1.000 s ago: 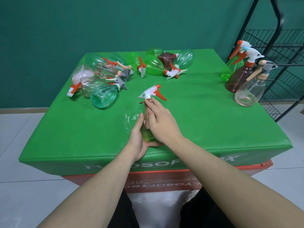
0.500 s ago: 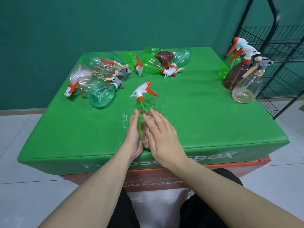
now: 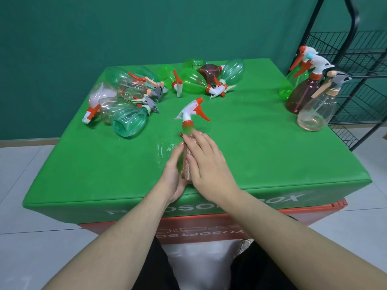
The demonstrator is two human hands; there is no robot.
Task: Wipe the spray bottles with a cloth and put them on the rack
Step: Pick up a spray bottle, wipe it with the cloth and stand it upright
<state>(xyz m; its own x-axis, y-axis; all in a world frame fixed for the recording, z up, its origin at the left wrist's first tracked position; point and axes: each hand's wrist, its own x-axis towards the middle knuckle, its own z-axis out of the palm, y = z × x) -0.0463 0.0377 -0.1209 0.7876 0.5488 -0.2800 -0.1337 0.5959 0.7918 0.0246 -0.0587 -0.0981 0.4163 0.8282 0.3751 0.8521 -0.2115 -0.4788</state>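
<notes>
A: Green spray bottle (image 3: 187, 130) at worktop (image 3: 272, 160) near edge, cupped by left hand (image 3: 172, 178) for steadiness.
B: Right hand (image 3: 206, 164) pressing brown cloth (image 3: 187, 164) flat onto it, fingers straight. Rack (image 3: 360, 65) beyond worktop's right edge.

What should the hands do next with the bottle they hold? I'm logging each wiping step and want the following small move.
Probably slide the cloth further along the green bottle. The right hand presses the cloth against its body while the left hand holds it from the other side, and the neck under the white trigger head is uncovered. The rack can wait.
</notes>
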